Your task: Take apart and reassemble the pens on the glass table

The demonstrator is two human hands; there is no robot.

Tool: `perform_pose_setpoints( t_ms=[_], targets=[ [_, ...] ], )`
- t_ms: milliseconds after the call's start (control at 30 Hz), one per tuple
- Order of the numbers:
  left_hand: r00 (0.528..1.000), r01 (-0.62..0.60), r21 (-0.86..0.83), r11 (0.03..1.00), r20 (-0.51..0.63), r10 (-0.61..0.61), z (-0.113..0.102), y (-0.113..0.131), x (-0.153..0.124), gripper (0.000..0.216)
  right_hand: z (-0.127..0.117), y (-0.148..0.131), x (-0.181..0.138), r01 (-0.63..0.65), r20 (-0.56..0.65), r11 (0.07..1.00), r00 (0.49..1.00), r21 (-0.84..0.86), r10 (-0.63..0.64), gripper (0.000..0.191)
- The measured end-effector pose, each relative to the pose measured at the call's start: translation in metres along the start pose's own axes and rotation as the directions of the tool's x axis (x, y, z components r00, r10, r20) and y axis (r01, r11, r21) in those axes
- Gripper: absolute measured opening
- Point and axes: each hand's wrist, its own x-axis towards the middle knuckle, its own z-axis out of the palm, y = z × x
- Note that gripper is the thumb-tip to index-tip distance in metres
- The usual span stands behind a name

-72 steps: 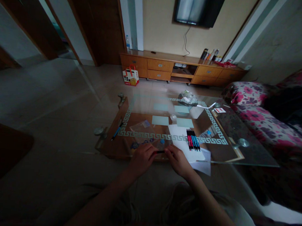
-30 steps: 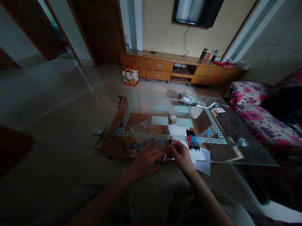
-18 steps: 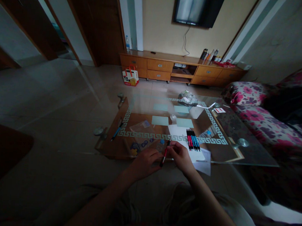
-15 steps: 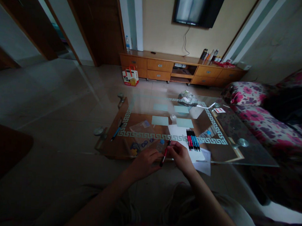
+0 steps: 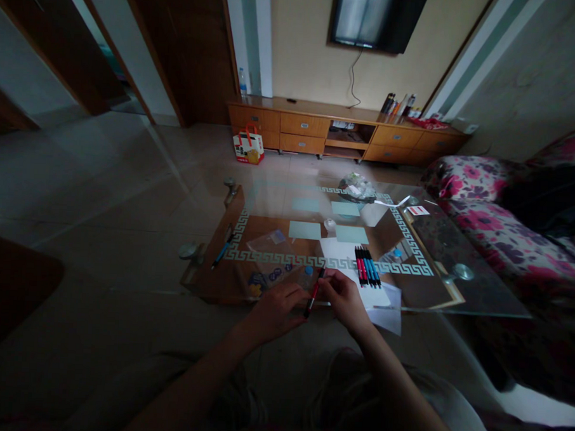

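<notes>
A red and black pen (image 5: 314,295) is held upright at a slant between my two hands, over the near edge of the glass table (image 5: 484,300). My left hand (image 5: 278,309) grips its lower part between thumb and fingers. The fingers of my right hand (image 5: 343,296) close on its upper part. Just right of my right hand, a row of red and blue pens (image 5: 368,267) lies side by side on white paper (image 5: 378,298). Off to the left, a single blue and black pen (image 5: 223,251) rests on the table.
A clear plastic bag (image 5: 272,241) lies left of the paper. Farther back are a crumpled bag (image 5: 358,187) and a red-and-white card (image 5: 418,210). A flowered sofa (image 5: 482,217) stands at the right, a TV cabinet (image 5: 303,124) and carton (image 5: 248,148) beyond the table.
</notes>
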Motion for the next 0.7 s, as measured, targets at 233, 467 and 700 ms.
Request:
perform_pose_setpoints(
  t_ms=[233,467,700],
  targets=[
    [1.000,0.025,0.000,1.000,-0.016,-0.025,0.003,-0.001,0.000,0.050,0.000,0.004,0.000,-0.022,0.038,1.000,0.999,0.007,0.021,0.035],
    [0.993,0.089,0.034,0.995,-0.084,-0.086,0.004,-0.001,0.003,0.045,0.007,0.008,-0.004,-0.035,0.112,0.998,0.993,-0.059,0.041,0.044],
    [0.995,0.062,0.033,0.998,-0.080,-0.059,0.005,0.000,0.002,0.045,0.015,0.017,-0.007,-0.018,0.089,0.999,0.996,-0.036,0.021,0.039]
  ],
)
